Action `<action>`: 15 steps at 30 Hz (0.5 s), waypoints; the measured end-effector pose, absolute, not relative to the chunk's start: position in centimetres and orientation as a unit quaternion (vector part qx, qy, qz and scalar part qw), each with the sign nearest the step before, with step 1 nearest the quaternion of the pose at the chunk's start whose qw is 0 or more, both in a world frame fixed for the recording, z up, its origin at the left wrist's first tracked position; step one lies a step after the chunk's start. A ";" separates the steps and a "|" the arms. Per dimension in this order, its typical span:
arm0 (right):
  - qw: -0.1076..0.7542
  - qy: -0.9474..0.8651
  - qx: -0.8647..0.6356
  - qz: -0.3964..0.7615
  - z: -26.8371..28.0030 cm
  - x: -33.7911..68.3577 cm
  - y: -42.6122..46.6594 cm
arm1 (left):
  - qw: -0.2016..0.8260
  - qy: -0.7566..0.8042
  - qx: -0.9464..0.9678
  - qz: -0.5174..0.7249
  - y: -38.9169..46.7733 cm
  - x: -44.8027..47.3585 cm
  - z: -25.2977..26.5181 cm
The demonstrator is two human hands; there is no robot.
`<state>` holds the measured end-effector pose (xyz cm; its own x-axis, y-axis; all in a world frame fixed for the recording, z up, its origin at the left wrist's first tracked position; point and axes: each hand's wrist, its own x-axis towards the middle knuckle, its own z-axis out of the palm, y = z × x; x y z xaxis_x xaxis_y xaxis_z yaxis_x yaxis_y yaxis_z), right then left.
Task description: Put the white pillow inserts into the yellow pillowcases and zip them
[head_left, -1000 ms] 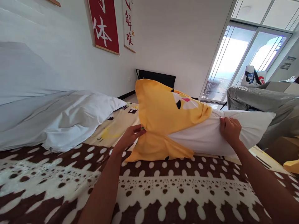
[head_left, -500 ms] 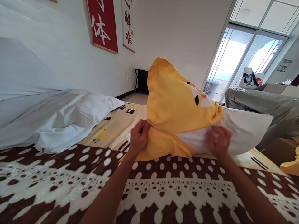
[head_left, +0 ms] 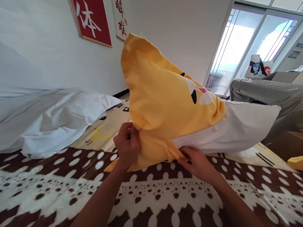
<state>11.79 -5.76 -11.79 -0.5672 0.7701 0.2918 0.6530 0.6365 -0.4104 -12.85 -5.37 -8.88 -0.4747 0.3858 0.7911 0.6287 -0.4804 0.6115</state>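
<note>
A yellow pillowcase [head_left: 158, 91] with a printed cartoon face covers the left part of a white pillow [head_left: 241, 126], whose right end sticks out uncovered. My left hand [head_left: 127, 142] is closed in a fist on the pillowcase's left edge, and the fabric above it stands up in a peak. Lower down, my right hand [head_left: 195, 160] pinches the edge of the pillowcase's opening, beside the white pillow. The fingertips of that hand are partly hidden by the cloth.
Beneath everything lies a brown and cream patterned blanket [head_left: 165, 189]. White pillows or bedding [head_left: 61, 116] lie at the left by the wall. Wrapped furniture [head_left: 267, 90] stands at the right, with a cardboard box [head_left: 281, 145] and yellow cloth [head_left: 295, 162] below it.
My right hand has moved left and down from the white pillow to the pillowcase's edge and taken hold there. My left hand keeps its grip, and the pillowcase's peak has shifted left and up in view.
</note>
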 end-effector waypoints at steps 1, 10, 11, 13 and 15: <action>0.188 -0.881 -0.421 0.111 -12.1 11.9 -5.5 | 0.088 -0.509 -0.502 -0.694 -5.3 -12.8 -8.9; 0.164 -0.847 -0.488 0.133 -9.8 14.9 -5.6 | 0.221 -0.497 -0.428 -0.722 -5.0 -12.8 -9.1; 0.180 -0.845 -0.476 0.161 -9.3 15.5 -5.7 | 0.228 -0.498 -0.425 -0.720 -5.1 -12.7 -8.9; 0.203 -0.836 -0.457 0.225 -8.5 16.6 -5.6 | 0.216 -0.520 -0.420 -0.712 -5.4 -12.5 -8.5; 0.241 -0.804 -0.459 0.291 -8.4 17.3 -5.4 | 0.175 -0.553 -0.415 -0.702 -5.5 -12.2 -8.1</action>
